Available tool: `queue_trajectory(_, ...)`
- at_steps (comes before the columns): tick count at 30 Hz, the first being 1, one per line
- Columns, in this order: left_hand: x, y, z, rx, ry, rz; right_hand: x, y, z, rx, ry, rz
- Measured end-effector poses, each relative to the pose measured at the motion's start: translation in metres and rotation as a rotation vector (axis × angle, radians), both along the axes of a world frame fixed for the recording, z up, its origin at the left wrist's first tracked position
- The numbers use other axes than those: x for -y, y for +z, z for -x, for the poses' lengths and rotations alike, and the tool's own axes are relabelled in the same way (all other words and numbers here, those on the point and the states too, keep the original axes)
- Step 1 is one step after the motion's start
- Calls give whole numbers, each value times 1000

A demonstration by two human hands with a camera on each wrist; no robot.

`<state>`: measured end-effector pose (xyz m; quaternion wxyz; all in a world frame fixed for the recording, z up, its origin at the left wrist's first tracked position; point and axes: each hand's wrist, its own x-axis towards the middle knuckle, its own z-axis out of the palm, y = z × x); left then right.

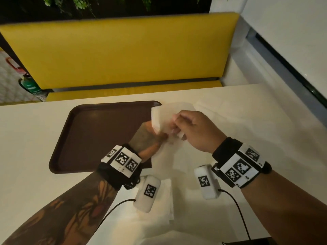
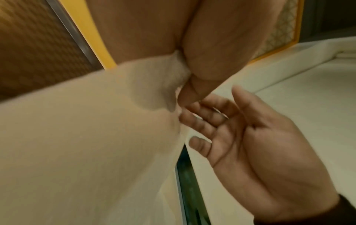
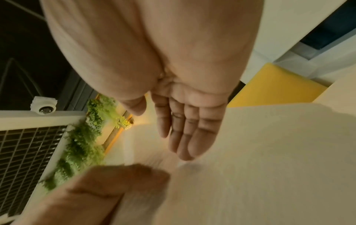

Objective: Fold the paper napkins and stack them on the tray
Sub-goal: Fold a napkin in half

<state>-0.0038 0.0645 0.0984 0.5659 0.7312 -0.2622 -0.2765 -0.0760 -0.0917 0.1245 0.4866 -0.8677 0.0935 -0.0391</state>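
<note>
A thin white napkin [image 1: 160, 117] hangs in the air over the right edge of the brown tray [image 1: 79, 138], whose surface is bare. My left hand [image 1: 161, 137] pinches the napkin between thumb and fingers; in the left wrist view the napkin [image 2: 86, 137] drapes away from that pinch [image 2: 183, 85]. My right hand [image 1: 177, 124] is at the sheet's right side. Its fingers [image 2: 202, 118] are nearly straight, their tips touch the napkin's edge, and its palm is empty. In the right wrist view the fingers [image 3: 183, 129] lie along the napkin [image 3: 260, 167].
A small pile of white napkins [image 1: 159, 206] lies on the pale table [image 1: 26, 138] beneath my wrists. More white paper [image 1: 230, 112] is spread on the table right of the tray. A yellow bench [image 1: 123, 50] stands behind the table's far edge.
</note>
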Motion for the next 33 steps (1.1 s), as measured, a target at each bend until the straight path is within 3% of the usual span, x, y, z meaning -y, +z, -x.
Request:
queue_trajectory(4, -22, 11, -17, -25, 59, -47, 32, -7, 4, 148, -259, 108)
queue_trajectory(5, -26, 15, -21, -90, 56, 3, 40, -12, 5, 127, -349, 111)
queue_trajectory(7, -32, 22, -29, -219, 14, 135, 49, -21, 7, 1, -438, -70)
queue_trajectory(10, -39, 32, -37, -308, -44, 232, 46, -25, 9, -187, -261, -533)
queue_trajectory(12, -41, 37, -40, -317, -51, 247, 40, -20, 10, -195, -120, -683)
queue_trajectory(15, -44, 39, -45, -146, 63, 113, 36, -13, 6, -70, -52, -569)
queue_trajectory(17, -50, 37, -51, 30, 15, -93, 37, -12, 3, -36, -81, -542)
queue_trajectory(19, -58, 34, -56, 39, 6, -164, 38, -12, 3, 1, -99, -559)
queue_trajectory(24, -67, 34, -53, 11, 97, -39, 38, -11, 6, 78, -92, -442)
queue_trajectory(33, -77, 28, -53, -69, 152, 242, 38, -14, 6, 219, -70, -483)
